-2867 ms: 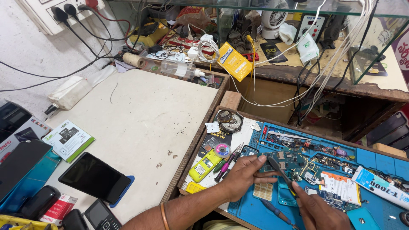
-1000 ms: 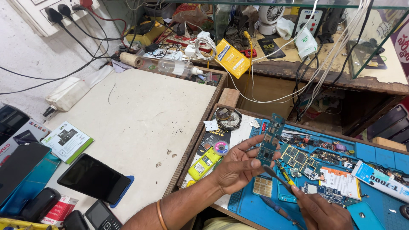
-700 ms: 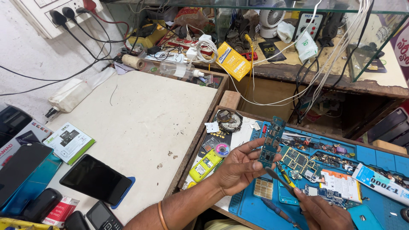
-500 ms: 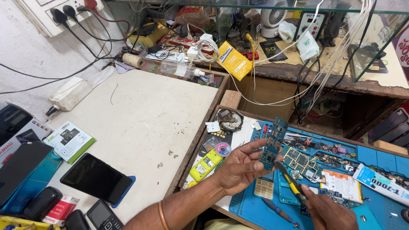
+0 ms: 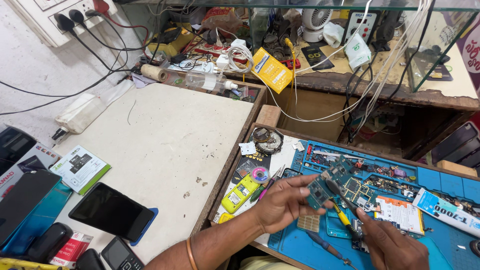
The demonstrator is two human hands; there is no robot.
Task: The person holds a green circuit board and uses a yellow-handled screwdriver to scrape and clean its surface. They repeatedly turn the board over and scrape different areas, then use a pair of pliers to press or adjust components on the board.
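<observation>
So, nearest the cam: right hand [image 5: 392, 245] at the bottom right is curled shut on a yellow-handled tool [image 5: 342, 215], prob a screwdriver or pry tool, its dark tip angled up onto the circuit board [image 5: 327, 186]. Left hand [image 5: 282, 202] is half closed, fingertips pinching the board's edges w/ the palm left open, so the chip side faces up and the tool can get at it. Board is lifted off the blue work mat [image 5: 440, 240], just above it, tilted toward the face, I'd guess for a better look. Loose parts and a white glue tube [image 5: 445, 210] sit on the mat w/in reach. Left of that, a yellow keypad phone [image 5: 240, 192] in the tray, then a black smartphone [image 5: 112, 212] face-up on the white table [image 5: 165, 135], out of the way. Far back: cables, a small fan [image 5: 316, 17], wall sockets [image 5: 65, 17].
</observation>
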